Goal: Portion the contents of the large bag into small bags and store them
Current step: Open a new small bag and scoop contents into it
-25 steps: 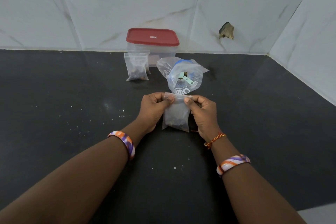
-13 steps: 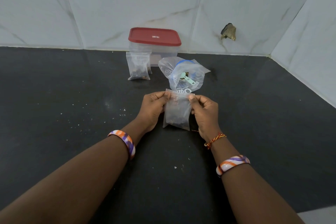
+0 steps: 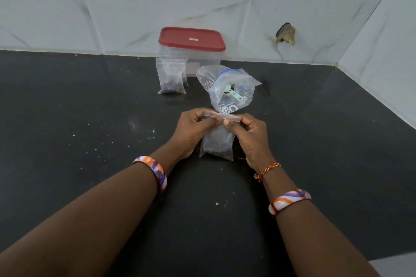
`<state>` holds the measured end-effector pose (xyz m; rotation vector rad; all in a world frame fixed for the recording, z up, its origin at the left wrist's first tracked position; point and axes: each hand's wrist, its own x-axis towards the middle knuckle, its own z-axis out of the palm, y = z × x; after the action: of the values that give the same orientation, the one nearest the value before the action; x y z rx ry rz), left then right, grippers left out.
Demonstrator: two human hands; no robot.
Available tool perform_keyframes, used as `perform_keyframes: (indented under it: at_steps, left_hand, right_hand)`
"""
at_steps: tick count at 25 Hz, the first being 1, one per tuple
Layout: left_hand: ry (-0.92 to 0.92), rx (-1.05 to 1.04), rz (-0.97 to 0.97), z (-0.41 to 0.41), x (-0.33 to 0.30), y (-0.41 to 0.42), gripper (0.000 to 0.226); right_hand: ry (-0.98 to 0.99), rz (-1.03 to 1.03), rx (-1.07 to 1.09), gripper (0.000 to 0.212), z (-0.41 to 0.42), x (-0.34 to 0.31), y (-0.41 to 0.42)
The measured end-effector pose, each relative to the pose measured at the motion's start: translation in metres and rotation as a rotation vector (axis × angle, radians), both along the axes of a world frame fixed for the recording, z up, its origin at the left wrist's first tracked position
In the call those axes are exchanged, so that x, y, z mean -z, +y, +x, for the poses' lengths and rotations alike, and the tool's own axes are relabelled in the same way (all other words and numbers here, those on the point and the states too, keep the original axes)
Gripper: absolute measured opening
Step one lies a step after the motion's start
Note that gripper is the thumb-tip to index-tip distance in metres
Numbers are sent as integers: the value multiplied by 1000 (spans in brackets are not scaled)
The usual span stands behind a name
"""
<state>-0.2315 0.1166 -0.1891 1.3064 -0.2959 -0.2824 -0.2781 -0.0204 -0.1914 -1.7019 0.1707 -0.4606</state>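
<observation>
**Both hands pinch the small bag's top strip**

The small bag [image 3: 217, 141] stands upright on the black table [image 3: 90, 119], long axis vertical, mouth up, its dark contents at the bottom. The left hand [image 3: 191, 129] and right hand [image 3: 249, 135] each close thumb and fingers on its seal strip. Just behind it the large bag [image 3: 231, 92] stands open-mouthed; a filled bag [image 3: 171, 76] leans against the red-lidded container [image 3: 191, 51] near the table's far edge.

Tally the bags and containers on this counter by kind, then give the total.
Small filled bags: 2, one pinched at its top by the left hand and right hand, one by the container
Large bag: 1
Red-lidded container: 1
Total: 4
</observation>
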Motion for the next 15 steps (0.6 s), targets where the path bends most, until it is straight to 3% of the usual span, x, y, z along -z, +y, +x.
perform_keyframes:
  at_steps: [6, 11, 15]
  left_hand:
    - [-6, -45, 104, 0, 3, -2, 12]
    - [52, -58, 22, 1, 2, -1, 14]
    - [95, -71, -20, 1, 2, 0, 16]
  right_hand:
    - [29, -29, 1, 4, 2, 1, 3]
    - [71, 105, 76, 12, 5, 2, 3]
    - [41, 50, 86, 15, 3, 1, 3]
